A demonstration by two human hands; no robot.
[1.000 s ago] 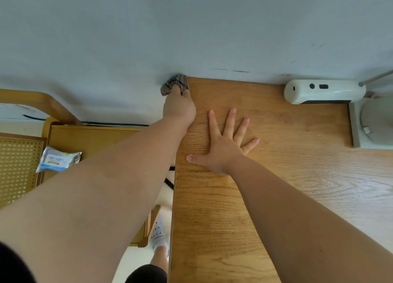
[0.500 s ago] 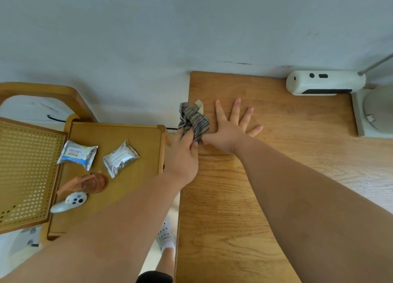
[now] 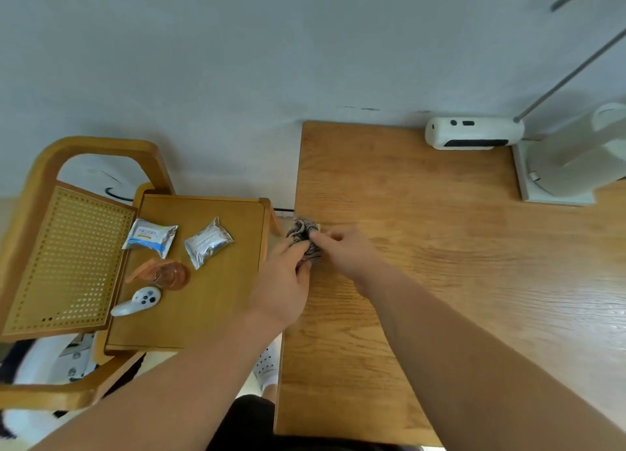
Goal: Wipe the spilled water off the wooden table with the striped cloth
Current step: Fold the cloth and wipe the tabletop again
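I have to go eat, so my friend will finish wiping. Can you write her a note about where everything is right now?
Left hand: holds the bunched striped cloth at the left edge of the wooden table.
Right hand: fingers pinch the same cloth from the other side.
Done: cloth is on the table, gathered in both hands.
Cannot tell: no clear puddle shows; the tabletop is blurry here, with a faint sheen at the right edge.
Left: check for wet spots and wipe them.

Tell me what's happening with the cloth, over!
Both hands on the cloth: left hand, right hand. Cloth bunched at the table's left edge. Nothing in the way.
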